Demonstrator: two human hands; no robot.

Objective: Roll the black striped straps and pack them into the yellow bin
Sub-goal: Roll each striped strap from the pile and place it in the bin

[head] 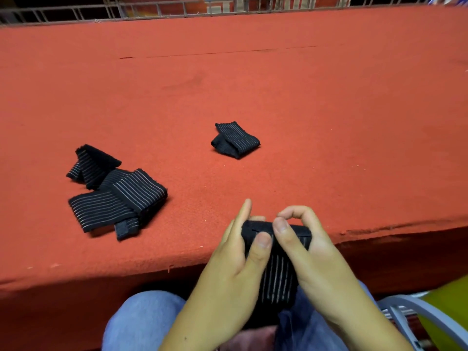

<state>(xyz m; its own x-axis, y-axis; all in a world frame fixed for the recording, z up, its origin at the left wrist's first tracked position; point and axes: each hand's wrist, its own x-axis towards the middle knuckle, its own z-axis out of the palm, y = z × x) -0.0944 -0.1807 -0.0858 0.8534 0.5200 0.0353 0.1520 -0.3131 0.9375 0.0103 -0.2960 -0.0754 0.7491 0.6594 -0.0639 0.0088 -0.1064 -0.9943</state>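
Observation:
Both my hands hold one black striped strap (278, 277) at the near edge of the red table. Its top end is rolled, and its loose tail hangs down toward my lap. My left hand (228, 264) grips the roll's left side with the thumb on its front. My right hand (311, 254) pinches the roll from the right, thumb on the front and fingers curled over the top. A folded strap (235, 140) lies alone at mid-table. A heap of unrolled straps (119, 193) lies to the left. A corner of the yellow bin (448, 307) shows at the bottom right.
The red felt table (278, 84) stretches far back to a metal wire rack (177, 8). A grey metal chair frame (415, 310) curves in front of the bin. My knees in blue jeans (141, 323) sit below the table edge.

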